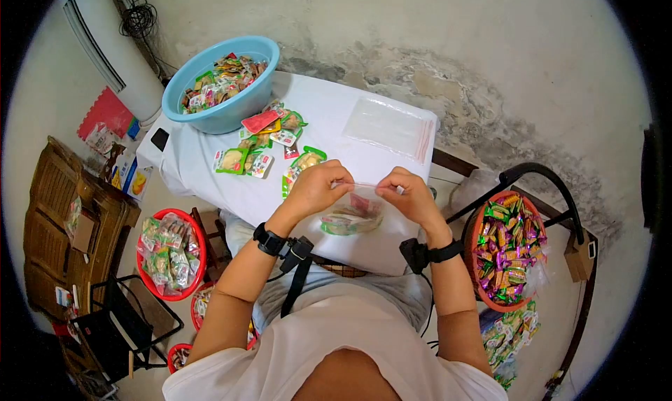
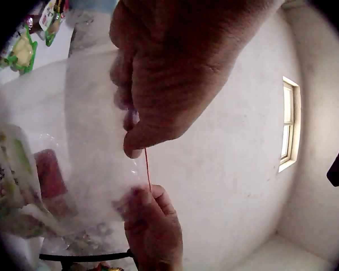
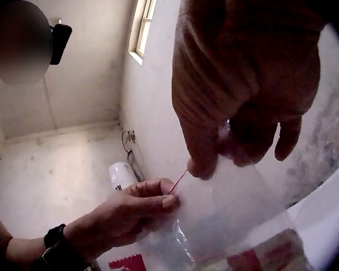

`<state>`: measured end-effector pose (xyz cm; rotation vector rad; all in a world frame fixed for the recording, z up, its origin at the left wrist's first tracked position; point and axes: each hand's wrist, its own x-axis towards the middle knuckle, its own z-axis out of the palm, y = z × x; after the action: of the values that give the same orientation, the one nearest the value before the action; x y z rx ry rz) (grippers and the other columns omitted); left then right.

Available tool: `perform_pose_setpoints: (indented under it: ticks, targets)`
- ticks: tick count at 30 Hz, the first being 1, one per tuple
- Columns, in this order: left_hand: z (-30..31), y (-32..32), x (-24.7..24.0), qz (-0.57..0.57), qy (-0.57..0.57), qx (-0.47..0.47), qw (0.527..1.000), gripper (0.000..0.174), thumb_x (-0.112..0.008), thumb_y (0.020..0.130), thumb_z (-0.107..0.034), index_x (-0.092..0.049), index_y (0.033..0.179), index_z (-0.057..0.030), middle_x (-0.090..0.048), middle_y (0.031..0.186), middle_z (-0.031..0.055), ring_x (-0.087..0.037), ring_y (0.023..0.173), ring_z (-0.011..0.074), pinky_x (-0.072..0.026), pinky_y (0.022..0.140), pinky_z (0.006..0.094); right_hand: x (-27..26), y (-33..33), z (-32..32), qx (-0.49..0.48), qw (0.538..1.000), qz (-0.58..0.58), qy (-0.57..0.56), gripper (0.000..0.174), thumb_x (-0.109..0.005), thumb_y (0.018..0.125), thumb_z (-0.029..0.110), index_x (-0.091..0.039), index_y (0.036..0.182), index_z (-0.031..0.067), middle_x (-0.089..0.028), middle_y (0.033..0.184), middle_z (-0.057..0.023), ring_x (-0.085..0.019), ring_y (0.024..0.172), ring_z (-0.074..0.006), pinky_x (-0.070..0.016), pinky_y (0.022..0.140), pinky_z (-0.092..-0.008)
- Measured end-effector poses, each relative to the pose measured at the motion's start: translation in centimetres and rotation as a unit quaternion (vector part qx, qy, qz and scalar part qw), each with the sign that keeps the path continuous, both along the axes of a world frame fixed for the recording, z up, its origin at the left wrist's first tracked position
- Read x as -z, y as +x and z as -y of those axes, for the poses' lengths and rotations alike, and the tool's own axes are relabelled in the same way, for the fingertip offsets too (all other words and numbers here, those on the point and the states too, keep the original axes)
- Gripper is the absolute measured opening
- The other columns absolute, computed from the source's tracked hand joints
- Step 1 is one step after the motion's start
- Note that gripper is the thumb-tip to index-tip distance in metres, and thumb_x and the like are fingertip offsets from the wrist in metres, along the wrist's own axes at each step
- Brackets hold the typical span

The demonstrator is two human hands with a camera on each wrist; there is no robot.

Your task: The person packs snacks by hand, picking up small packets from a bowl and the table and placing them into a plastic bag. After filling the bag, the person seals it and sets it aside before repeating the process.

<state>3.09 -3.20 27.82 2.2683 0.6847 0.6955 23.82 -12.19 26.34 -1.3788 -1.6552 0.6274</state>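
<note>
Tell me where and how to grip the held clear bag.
The clear bag looks best pinched along its red-lined edge, from left and right, as the left hand and right hand do: it looks thin, and the packets sit away from that edge.

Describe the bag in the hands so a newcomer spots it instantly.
Find the white-covered table, then its near end, where the left hand and right hand hover. Pinched between them is a clear plastic bag with a red line along its mouth. Unlike the flat bags lying farther back, it holds colourful packets.
</note>
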Motion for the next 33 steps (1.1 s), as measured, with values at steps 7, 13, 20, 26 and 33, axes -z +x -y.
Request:
perform_pose_setpoints:
  ticks: [7,13,20,26,33]
  targets:
    - [1.1,1.4,-1.0,-0.005,0.202,0.034,0.979,0.008,-0.067,0.072,-0.014,-0.065,0.079,-0.0084,-0.059,0.077,0.0071,-0.057,0.075,0.0268,-0.0439,0.066,0.0365,0.1,-0.5,-0.2,-0.004,0.999,0.025,0.025,0.005,-0.067,0.075,0.006,-0.064,0.079,0.0041,-0.055,0.072,-0.0058,-0.054,0.067,-0.0166,-0.0428,0.06,-0.0263]
    - [0.9,2.0,-0.3,-0.023,0.147,0.03,0.988,0.007,-0.064,0.075,-0.013,-0.064,0.079,-0.0073,-0.059,0.076,0.0075,-0.056,0.076,0.0271,-0.0445,0.067,0.0372,-0.2,-0.5,-0.1,0.001,0.998,0.04,0.047,0.006,-0.068,0.074,0.005,-0.065,0.079,0.0045,-0.056,0.07,-0.0076,-0.054,0.066,-0.0191,-0.0429,0.058,-0.028]
    - [-0.2,0.7,0.1,-0.011,0.099,0.014,0.995,0.007,-0.064,0.075,-0.012,-0.062,0.078,-0.0058,-0.057,0.075,0.0094,-0.056,0.076,0.0278,-0.0445,0.066,0.0353,-0.3,0.0,0.0,0.017,0.997,0.047,0.064,0.006,-0.07,0.073,0.007,-0.066,0.078,0.0047,-0.056,0.068,-0.0081,-0.053,0.062,-0.0208,-0.0413,0.055,-0.0297]
    - [-1.4,-1.4,0.2,-0.029,0.082,-0.01,0.996,0.009,-0.065,0.075,-0.012,-0.062,0.078,-0.0045,-0.057,0.074,0.0098,-0.056,0.07,0.0277,-0.0441,0.062,0.0348,-0.5,0.4,0.4,0.04,0.998,0.041,0.018,0.005,-0.069,0.074,0.004,-0.065,0.078,0.0031,-0.052,0.068,-0.0043,-0.049,0.066,-0.0154,-0.0381,0.06,-0.0266]
    - [-1.6,-3.9,0.3,-0.028,0.021,-0.05,0.998,0.009,-0.067,0.074,-0.01,-0.063,0.08,-0.004,-0.058,0.072,0.0093,-0.056,0.066,0.0238,-0.044,0.06,0.0329,-0.1,0.7,0.2,0.041,0.996,0.047,0.06,0.006,-0.069,0.073,0.007,-0.067,0.078,0.0044,-0.056,0.067,-0.0082,-0.052,0.06,-0.0203,-0.04,0.054,-0.0298]
